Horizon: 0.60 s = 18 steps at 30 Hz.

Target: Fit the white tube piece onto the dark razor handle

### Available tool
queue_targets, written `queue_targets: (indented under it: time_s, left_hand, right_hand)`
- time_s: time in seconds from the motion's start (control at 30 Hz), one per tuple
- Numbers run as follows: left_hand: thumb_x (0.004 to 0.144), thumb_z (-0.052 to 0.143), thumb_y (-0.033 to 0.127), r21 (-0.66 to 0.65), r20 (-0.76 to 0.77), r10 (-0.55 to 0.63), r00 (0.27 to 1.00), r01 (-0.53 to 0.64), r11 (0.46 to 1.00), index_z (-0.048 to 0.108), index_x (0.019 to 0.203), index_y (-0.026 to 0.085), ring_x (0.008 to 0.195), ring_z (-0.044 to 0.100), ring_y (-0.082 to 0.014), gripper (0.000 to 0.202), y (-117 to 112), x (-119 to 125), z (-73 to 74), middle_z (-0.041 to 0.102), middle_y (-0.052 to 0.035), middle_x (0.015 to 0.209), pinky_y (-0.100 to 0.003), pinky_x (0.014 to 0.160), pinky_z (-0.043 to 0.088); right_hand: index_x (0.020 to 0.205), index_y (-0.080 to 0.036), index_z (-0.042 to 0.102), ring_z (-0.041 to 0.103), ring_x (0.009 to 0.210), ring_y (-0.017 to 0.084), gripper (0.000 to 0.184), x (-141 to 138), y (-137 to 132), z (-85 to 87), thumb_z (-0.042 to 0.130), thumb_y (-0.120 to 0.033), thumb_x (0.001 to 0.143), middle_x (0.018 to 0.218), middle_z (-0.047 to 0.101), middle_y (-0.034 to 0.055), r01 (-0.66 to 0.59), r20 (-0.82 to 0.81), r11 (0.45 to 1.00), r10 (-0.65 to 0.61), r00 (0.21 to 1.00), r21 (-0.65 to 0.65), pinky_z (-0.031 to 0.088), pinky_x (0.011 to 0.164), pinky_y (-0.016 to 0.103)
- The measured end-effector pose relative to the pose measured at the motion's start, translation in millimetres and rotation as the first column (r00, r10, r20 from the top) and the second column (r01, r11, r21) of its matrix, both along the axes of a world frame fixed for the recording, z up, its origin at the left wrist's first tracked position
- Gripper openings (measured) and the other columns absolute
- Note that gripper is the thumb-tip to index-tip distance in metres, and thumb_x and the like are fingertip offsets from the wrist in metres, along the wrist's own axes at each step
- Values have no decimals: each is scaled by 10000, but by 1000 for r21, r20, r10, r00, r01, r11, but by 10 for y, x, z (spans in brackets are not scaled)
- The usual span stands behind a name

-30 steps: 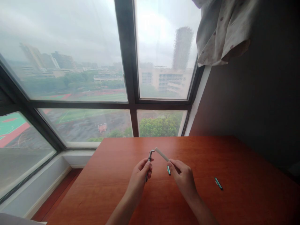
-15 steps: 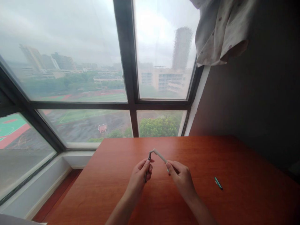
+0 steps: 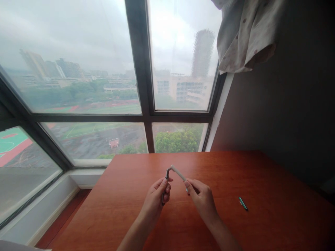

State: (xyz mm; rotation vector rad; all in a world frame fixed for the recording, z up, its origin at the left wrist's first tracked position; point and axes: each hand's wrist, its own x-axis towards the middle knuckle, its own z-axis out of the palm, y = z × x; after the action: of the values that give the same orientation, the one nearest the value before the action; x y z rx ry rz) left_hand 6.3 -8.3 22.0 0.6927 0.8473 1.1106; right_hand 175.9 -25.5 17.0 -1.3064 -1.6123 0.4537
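My left hand [image 3: 157,195] is closed around a slim dark tool [image 3: 168,172] with a bent, shiny metal tip. The rest of this tool lies mostly behind my fingers, and its kind is not clear. Between the thumb and fingers of my right hand [image 3: 201,195] is a thin pale grey stick [image 3: 179,172], slanting up and to the left. Its upper end meets or nearly meets the bent tip; contact cannot be made out. Below my right fingers a small dark end pokes out. Both hands are held over the reddish-brown table [image 3: 120,202].
On the table to the right lies a small green and dark piece [image 3: 243,203], like a pen cap. Windows with dark frames [image 3: 148,115] stand beyond the far edge. Pale spotted cloth [image 3: 246,38] hangs at the upper right beside a dark wall [image 3: 274,111].
Both hands and the things in them stay almost in place. The green glint below my right fingers now looks greyer, and the whole view has shifted very slightly.
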Motion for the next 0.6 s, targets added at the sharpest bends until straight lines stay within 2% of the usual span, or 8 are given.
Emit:
queue_targets:
  time_s: [0.27,0.6]
  left_hand:
    - [673,744,436,7,7,-25,1000,25,1000,624,903,136,415,335,-26,396,3,-7,3,448,61,578,-180,407,157]
    - [683,737,448,15,7,-32,999,32,999,626,882,132,422,338,-27,389,-13,1,27,443,55,585,-175,409,174]
  right_hand:
    - [665,-166,638,515,536,139,431,11,3,-22,414,-422,929,579,568,14,23,6,1000,-23,1000,-7,360,515,213]
    - [731,-164,694,540,536,141,406,10,0,0,429,-403,926,577,590,14,-1,2,1000,1,1000,7,389,507,209]
